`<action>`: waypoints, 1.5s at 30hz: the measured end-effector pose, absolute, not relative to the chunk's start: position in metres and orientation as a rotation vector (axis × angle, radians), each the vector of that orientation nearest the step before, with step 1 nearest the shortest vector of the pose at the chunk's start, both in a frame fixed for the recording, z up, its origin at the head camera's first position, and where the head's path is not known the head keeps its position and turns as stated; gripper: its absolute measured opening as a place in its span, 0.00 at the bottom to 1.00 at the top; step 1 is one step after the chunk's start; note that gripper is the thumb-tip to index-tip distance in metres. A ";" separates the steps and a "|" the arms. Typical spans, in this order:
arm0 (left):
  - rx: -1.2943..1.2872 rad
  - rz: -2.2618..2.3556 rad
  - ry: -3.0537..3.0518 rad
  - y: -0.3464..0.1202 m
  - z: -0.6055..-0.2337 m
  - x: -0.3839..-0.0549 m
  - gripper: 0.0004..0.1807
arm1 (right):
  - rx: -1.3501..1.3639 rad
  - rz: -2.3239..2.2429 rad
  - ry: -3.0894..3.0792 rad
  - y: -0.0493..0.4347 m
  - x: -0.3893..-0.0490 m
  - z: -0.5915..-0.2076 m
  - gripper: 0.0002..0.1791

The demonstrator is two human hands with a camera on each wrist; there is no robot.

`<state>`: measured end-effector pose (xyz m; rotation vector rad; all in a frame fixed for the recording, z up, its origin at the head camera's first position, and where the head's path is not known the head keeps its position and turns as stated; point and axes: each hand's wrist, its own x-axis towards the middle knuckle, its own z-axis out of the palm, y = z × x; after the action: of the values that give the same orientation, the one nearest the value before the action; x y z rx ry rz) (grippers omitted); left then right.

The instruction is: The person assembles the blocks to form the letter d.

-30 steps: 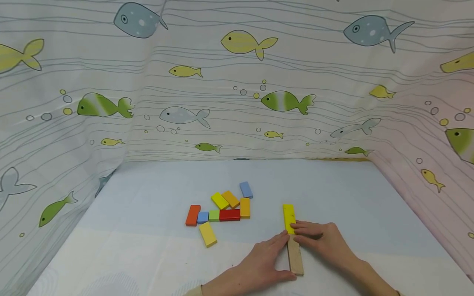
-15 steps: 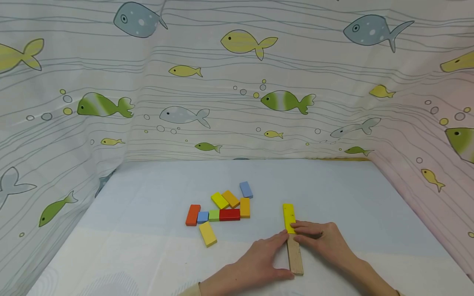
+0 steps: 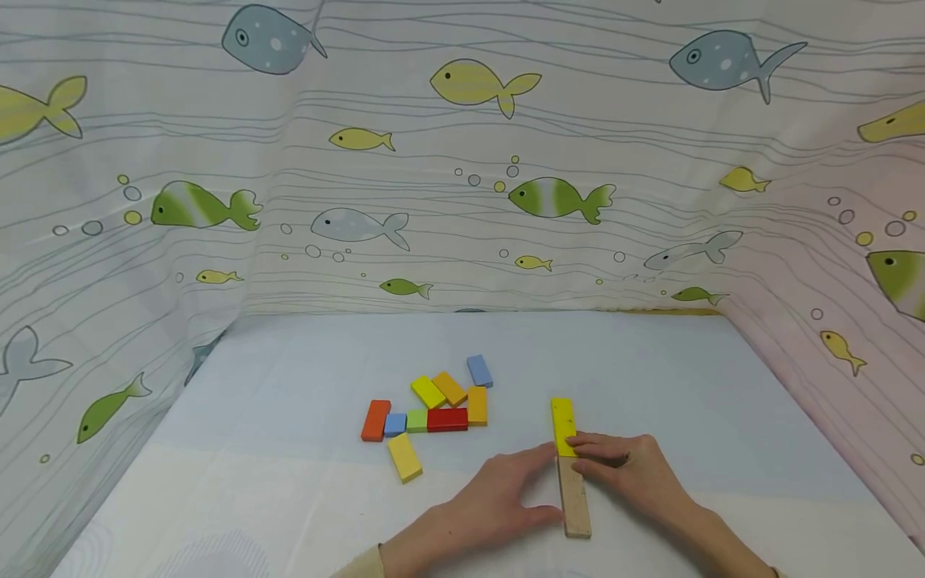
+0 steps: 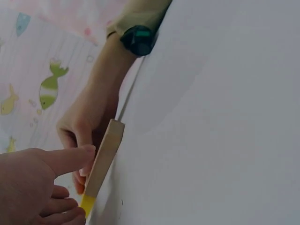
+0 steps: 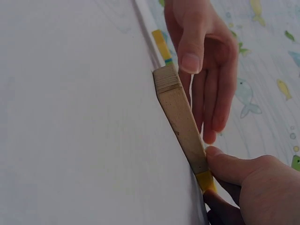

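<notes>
A yellow block [image 3: 564, 425] and a plain wooden block [image 3: 575, 502] lie end to end in one line on the table, right of centre. My left hand [image 3: 499, 502] is on their left side, its fingers reaching toward the joint and its thumb toward the near end of the wooden block. That thumb stands apart from the wood in the right wrist view. From the right, my right hand [image 3: 639, 470] touches both blocks near the joint with its thumb and fingertips. Its lower fingers [image 5: 225, 211] are partly hidden in the right wrist view.
Left of the hands lie several small coloured blocks: a red block [image 3: 448, 420], an orange-red block [image 3: 376, 421], a blue block [image 3: 480, 371] and a pale yellow block [image 3: 405, 457]. A fish-patterned cloth [image 3: 433, 177] rises behind the table and at both sides.
My left hand has drawn slightly left, its thumb and fingers easing off the blocks' side. My right hand and the two blocks have hardly moved.
</notes>
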<state>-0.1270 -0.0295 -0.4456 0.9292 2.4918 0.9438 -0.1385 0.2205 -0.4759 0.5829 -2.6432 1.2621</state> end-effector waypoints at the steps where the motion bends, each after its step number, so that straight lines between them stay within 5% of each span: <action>1: 0.927 0.942 2.501 -0.030 -0.446 -0.128 0.41 | 0.582 1.257 -2.646 0.221 -0.138 -0.476 0.13; 13: 0.779 1.014 2.669 -0.047 -0.445 -0.147 0.33 | 0.544 1.273 -2.674 0.221 -0.138 -0.477 0.12; 45: 0.625 1.047 2.880 -0.097 -0.451 -0.190 0.34 | 0.534 1.347 -2.674 0.221 -0.138 -0.478 0.15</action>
<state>-0.1903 -0.0972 -0.4513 0.6246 2.8798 1.0467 -0.1384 0.2212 -0.4775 0.5338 -2.6740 1.3475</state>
